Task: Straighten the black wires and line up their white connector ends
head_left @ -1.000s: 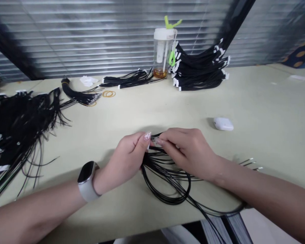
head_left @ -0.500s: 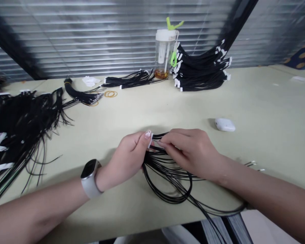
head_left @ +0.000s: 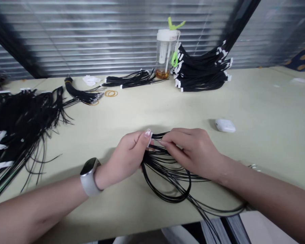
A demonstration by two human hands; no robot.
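My left hand (head_left: 127,156) and my right hand (head_left: 193,149) meet over the middle of the pale green table (head_left: 147,108). Both are closed on a bundle of thin black wires (head_left: 173,179) with small white connectors at the top end. The left thumb presses a white connector; the right fingers pinch the wires beside it. The wires loop on the table below my hands and trail off the front edge to the right. A white smartwatch (head_left: 89,176) sits on my left wrist.
A big heap of loose black wires (head_left: 17,118) lies at the left. Tied wire bundles (head_left: 134,78), yellow rubber bands (head_left: 110,93), a clear bottle (head_left: 166,54) and a stack of finished bundles (head_left: 203,69) stand at the back. A small white case (head_left: 225,125) lies right of my hands.
My hands have stayed in place with small finger shifts on the connector end. The view has tilted slightly.
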